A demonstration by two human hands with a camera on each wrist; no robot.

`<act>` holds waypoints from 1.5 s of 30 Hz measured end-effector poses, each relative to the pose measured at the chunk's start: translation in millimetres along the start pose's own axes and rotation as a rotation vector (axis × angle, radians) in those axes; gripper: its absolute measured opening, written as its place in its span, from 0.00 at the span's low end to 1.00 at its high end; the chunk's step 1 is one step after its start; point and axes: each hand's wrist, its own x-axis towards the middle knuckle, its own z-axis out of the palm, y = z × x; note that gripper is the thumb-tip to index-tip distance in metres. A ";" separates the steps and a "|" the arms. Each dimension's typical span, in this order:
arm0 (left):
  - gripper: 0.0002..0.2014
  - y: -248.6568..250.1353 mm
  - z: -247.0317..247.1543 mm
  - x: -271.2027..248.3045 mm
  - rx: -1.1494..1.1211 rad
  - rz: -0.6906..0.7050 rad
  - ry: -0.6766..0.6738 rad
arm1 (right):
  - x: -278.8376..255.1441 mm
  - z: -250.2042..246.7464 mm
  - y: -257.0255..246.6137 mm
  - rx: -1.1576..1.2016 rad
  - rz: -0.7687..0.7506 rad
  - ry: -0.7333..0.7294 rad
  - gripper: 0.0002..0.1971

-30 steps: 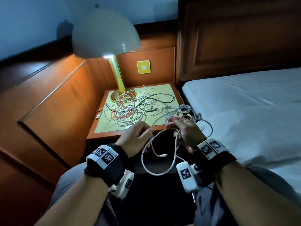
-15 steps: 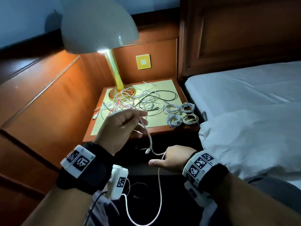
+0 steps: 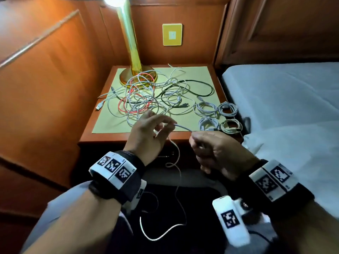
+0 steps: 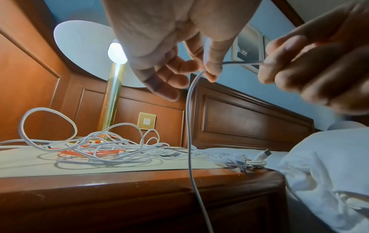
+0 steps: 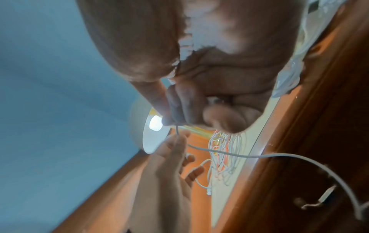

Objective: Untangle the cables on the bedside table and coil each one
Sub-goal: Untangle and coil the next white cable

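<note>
A white cable (image 3: 177,156) runs between my two hands in front of the bedside table (image 3: 102,138) and hangs down in a loop over my lap. My left hand (image 3: 146,136) pinches it between thumb and fingertips (image 4: 209,69); the cable (image 4: 189,141) drops straight below. My right hand (image 3: 216,151) is fisted round the cable's end (image 5: 177,124), a short taut stretch away. A tangle of white, red and black cables (image 3: 146,96) lies on the table's yellow mat. Several coiled white cables (image 3: 218,116) sit at the mat's front right.
A brass lamp (image 3: 132,52) stands at the table's back left, its base under the tangle. Wood panelling runs along the left wall. The bed (image 3: 286,107) with white bedding lies close on the right, its headboard behind.
My right hand rose from below the table edge to meet the left hand, pulling the cable taut between them. The view tilted down and nearer the table.
</note>
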 end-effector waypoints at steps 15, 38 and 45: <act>0.04 1.9 36.2 17.2 -0.044 -0.214 -0.107 | 14.2 -87.5 -12.0 -0.375 -0.452 0.653 0.14; 0.07 10.2 43.2 41.1 -0.712 -0.359 -0.181 | 20.9 -60.7 -2.9 -0.361 -0.211 0.101 0.19; 0.06 12.3 39.3 40.6 -0.762 -0.376 -0.149 | 21.1 -56.2 -4.1 -0.396 -0.254 0.117 0.07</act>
